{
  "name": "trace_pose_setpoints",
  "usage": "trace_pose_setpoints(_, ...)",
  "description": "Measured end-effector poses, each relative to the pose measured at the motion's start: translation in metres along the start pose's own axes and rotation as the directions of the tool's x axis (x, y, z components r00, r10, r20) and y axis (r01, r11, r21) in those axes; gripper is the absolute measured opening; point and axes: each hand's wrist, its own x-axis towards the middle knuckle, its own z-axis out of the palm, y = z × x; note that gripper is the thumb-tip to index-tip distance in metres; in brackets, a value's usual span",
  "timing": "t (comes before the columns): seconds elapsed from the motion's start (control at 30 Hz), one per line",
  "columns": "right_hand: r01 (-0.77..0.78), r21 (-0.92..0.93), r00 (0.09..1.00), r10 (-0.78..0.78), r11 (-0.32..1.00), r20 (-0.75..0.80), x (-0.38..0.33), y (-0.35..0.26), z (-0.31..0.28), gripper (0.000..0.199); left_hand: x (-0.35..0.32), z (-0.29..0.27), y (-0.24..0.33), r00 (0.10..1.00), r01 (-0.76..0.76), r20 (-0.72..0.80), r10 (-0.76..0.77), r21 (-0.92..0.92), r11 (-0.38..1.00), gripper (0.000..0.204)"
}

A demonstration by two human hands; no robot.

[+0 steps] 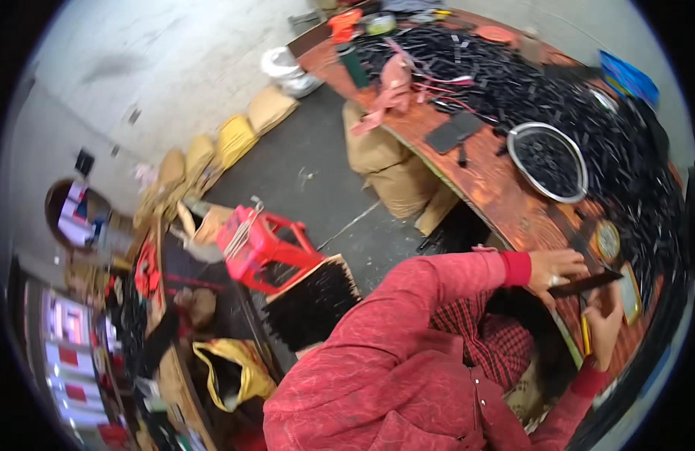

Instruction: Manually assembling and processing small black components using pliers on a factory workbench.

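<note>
Over the near right end of the wooden table, my left hand (556, 272) is closed on a dark flat strip (586, 285), with a ring on one finger. My right hand (605, 325) is at the strip's other end, its fingers bent up toward it. A slim yellow-handled tool (586, 335) lies along the palm side of my right hand; its working end is hard to make out. Just beyond my hands are a round yellow-rimmed item (605, 240) and a small yellow-edged rectangular item (631, 295).
A large heap of black strips (475, 71) spreads over the table (487, 177). A metal-rimmed basin (549, 161) holds small black pieces, near a dark phone (453, 132) and a pink cloth (393, 86). A red stool (265, 248) and brown sacks (393, 169) stand on the floor.
</note>
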Motion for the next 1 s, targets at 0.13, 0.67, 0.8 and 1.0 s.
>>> trace_pose_setpoints(0.13,0.030,-0.420,0.978,0.061,0.907,0.202,0.011,0.014,0.032,0.044,-0.003,-0.011,0.006,0.996,0.083,0.009,-0.083,-0.023,0.996,0.082)
trace_pose_setpoints(0.67,0.180,-0.309,0.928,-0.057,0.934,0.367,0.028,0.015,0.038,0.012,-0.006,-0.005,0.004,0.999,0.025,0.030,-0.034,0.244,0.969,0.089)
trace_pose_setpoints(0.8,0.106,-0.333,0.952,0.002,0.937,0.307,0.021,0.018,0.020,0.015,-0.002,0.011,0.014,0.981,0.163,0.067,-0.181,0.214,0.963,0.097)
trace_pose_setpoints(1.0,0.433,-0.297,0.874,-0.316,0.851,0.369,0.023,-0.011,0.037,0.017,0.012,-0.002,0.039,0.872,0.441,0.137,-0.469,0.196,0.876,0.091)
